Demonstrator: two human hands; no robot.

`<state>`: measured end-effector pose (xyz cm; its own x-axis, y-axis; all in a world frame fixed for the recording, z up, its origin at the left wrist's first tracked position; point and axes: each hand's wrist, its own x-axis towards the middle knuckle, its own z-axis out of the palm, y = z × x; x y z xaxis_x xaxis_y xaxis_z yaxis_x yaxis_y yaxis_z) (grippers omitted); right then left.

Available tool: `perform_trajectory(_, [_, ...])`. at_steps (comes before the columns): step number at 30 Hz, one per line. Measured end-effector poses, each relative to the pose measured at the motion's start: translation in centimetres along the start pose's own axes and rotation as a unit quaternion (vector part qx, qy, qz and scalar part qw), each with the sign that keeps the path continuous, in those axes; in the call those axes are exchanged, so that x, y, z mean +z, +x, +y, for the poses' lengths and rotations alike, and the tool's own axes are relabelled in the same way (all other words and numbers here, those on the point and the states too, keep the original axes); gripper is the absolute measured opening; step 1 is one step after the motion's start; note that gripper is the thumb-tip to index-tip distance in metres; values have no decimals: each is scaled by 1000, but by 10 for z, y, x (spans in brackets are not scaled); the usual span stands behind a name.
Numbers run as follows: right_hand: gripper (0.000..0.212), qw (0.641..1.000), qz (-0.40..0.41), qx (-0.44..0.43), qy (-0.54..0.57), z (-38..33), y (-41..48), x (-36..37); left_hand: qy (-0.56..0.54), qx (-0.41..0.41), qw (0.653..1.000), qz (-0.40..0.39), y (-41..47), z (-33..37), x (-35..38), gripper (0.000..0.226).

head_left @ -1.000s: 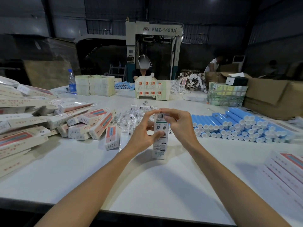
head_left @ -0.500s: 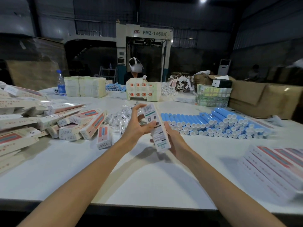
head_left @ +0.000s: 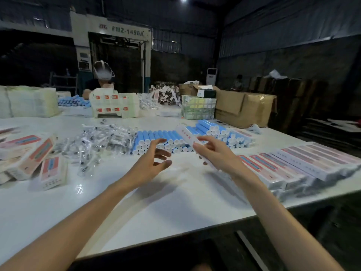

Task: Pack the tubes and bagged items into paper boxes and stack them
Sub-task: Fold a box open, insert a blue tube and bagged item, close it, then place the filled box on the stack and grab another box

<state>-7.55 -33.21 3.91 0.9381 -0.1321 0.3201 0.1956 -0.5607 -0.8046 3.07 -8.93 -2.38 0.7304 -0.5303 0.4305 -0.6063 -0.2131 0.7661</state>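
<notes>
While the right hand point(head_left: 220, 153) grips a long white paper box point(head_left: 187, 134) with the thumb on one side and the fingers curled over the other, the left hand point(head_left: 150, 159) hangs just beside it with spread, relaxed fingers and holds nothing. This box is in the air, above the white table point(head_left: 175, 202), and it is tilted, so that its far end points up and away over the blue tubes point(head_left: 214, 130). These lie in a layered pile with their white caps toward the person. To the left of them is a loose heap of small clear bagged items point(head_left: 101, 139). At the right edge of the table many long boxes point(head_left: 312, 161) lie side by side in a neat stack, near the right hand, and at the left there is a more untidy pile of boxes with red and blue labels point(head_left: 39, 153). The picture is blurred, so I cannot tell if the end flap of the held box is closed. I judge that one box is in hand between packing and stacking. If it is full, the next move calls for carrying it to the right and laying it flat and parallel on the stack. If not, the free left hand must take a tube and a bag. Across the table another person point(head_left: 102, 75) works, with brown cartons point(head_left: 244, 108) further right.
</notes>
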Motion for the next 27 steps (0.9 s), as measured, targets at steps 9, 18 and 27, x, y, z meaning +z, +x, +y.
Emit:
perform_trajectory(9, [44,866,146,107,-466,54,-37,-154,157,83,981,-79,1,-1,26,23])
perform_trajectory(18, [43,798,190,119,-560,94,-59,-160,155,46,984,-72,-13,-11,20,19])
perform_trajectory(27, [36,777,200,118,-585,71,-50,-149,143,51,987,-53,-16,-2,14,20])
